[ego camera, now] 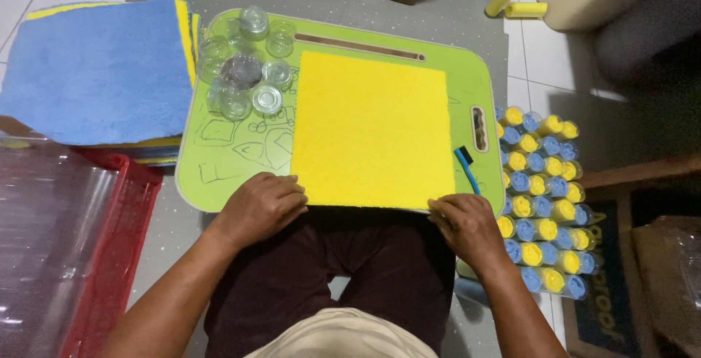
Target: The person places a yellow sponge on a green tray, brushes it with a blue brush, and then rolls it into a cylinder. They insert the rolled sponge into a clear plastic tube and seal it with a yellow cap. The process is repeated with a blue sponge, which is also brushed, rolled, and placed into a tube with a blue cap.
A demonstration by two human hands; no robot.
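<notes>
Hands (263, 204) (464, 226) on yellow cloth (372, 128), empty clear tubes (244, 73) beside.

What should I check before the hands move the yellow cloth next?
1. Cloth lies flat on the green tray: ok.
2. Left hand is on the cloth's near left corner: ok.
3. Right hand is on the near right corner: ok.
4. Clear jars stand off the cloth, at the tray's far left: ok.
5. Blue brush lies just beside the cloth's right edge; whether it touches: cannot tell.
6. Corners really pinched between fingers: cannot tell.
</notes>
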